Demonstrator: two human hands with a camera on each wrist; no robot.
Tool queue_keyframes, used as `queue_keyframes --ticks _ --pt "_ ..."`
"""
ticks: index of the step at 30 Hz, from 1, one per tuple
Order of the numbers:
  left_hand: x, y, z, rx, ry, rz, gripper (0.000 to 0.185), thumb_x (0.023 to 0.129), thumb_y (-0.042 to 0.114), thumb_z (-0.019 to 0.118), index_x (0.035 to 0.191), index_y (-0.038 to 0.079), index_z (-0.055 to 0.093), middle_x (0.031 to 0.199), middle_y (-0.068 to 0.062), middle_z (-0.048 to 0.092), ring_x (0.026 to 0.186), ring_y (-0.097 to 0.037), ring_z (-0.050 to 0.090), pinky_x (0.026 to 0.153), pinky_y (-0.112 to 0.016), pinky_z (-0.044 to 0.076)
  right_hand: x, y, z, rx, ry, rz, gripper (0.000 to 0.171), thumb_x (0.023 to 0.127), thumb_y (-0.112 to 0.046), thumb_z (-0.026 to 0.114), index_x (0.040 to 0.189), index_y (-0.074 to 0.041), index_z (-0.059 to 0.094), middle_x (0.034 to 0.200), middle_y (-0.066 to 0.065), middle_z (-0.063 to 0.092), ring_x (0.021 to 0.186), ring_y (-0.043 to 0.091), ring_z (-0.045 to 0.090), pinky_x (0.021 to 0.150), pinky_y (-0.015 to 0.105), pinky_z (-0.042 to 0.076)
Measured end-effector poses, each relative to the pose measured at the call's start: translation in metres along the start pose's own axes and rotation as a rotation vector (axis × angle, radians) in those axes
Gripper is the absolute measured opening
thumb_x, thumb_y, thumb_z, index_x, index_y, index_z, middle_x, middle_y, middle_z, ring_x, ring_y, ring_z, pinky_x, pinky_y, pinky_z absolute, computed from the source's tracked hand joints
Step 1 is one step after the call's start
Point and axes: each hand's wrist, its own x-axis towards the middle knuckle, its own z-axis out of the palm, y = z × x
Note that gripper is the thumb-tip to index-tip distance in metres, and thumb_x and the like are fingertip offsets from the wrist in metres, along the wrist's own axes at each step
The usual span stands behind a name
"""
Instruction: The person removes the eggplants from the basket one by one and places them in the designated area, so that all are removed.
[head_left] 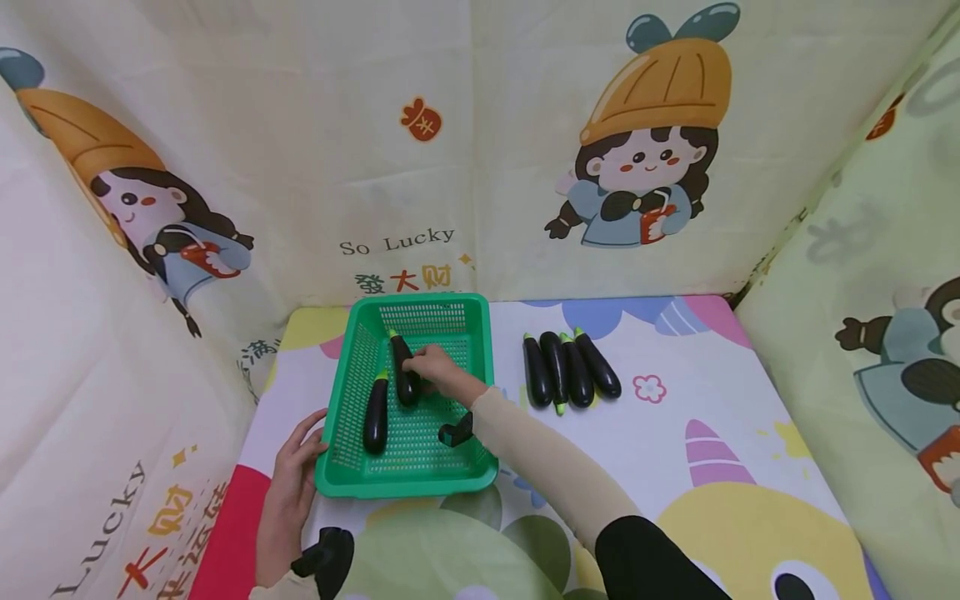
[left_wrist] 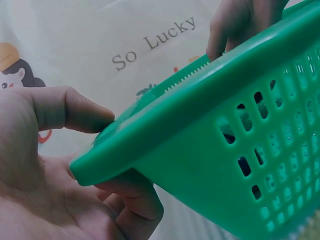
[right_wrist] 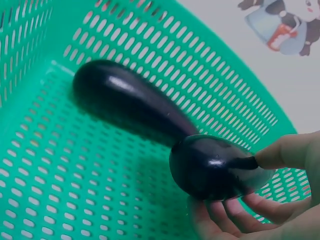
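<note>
Bare hands, right arm (head_left: 540, 462) in a snug beige sleeve under a black upper sleeve, black strapped devices on right wrist (head_left: 456, 432) and left wrist (head_left: 327, 557).

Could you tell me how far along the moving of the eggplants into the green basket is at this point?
About a third through, it seems. One eggplant already lies in the green basket. A second eggplant is in the grip of the right hand, inside the basket, while the left hand holds the basket's rim. Four eggplants are left on the table to its right.
</note>
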Motion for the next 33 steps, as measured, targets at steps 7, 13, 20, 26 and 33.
queue_keyframes --ticks 7,13,20,26,33 --pt "-0.001 0.000 0.000 -0.015 0.000 0.001 0.053 0.104 0.011 0.059 0.153 0.025 0.045 0.122 0.019 0.066 0.113 -0.002 0.064 0.094 -0.016 0.057 -0.008 -0.005 -0.010 0.071 -0.031 0.003 0.012 0.098 -0.015 0.066 0.104 -0.005 0.066 0.090 0.004 0.055 0.081 0.020 0.052 0.099 0.054 0.058" --pt "-0.001 0.001 0.000 -0.029 -0.012 0.009 0.053 0.105 0.010 0.058 0.155 0.022 0.044 0.122 0.017 0.066 0.113 -0.002 0.064 0.094 -0.016 0.057 -0.017 -0.010 -0.018 0.088 -0.050 0.005 0.044 0.099 -0.018 0.066 0.139 0.001 0.062 0.127 0.016 0.063 0.101 0.026 0.061 0.103 0.055 0.056" --pt "-0.001 0.000 -0.002 -0.023 -0.020 0.022 0.056 0.105 0.008 0.056 0.158 0.015 0.037 0.121 0.017 0.066 0.111 -0.003 0.064 0.092 -0.016 0.058 -0.030 -0.016 -0.027 0.138 -0.063 -0.006 0.045 0.101 -0.018 0.064 0.142 0.000 0.061 0.136 0.017 0.065 0.118 0.034 0.064 0.105 0.056 0.055" --pt "-0.001 -0.001 -0.003 -0.016 -0.010 0.019 0.054 0.105 0.008 0.056 0.156 0.017 0.040 0.121 0.017 0.065 0.111 -0.003 0.063 0.092 -0.016 0.057 -0.040 -0.017 -0.034 0.152 -0.058 -0.056 0.044 0.103 -0.018 0.062 0.144 -0.002 0.060 0.139 0.017 0.065 0.120 0.035 0.065 0.102 0.054 0.057" --pt "0.000 0.001 -0.001 -0.012 -0.009 0.007 0.054 0.105 0.009 0.057 0.156 0.020 0.042 0.122 0.017 0.065 0.112 -0.002 0.063 0.093 -0.016 0.057 -0.055 -0.016 -0.048 0.123 -0.042 -0.105 0.045 0.104 -0.020 0.060 0.146 -0.005 0.059 0.145 0.016 0.061 0.125 0.035 0.062 0.102 0.052 0.058"
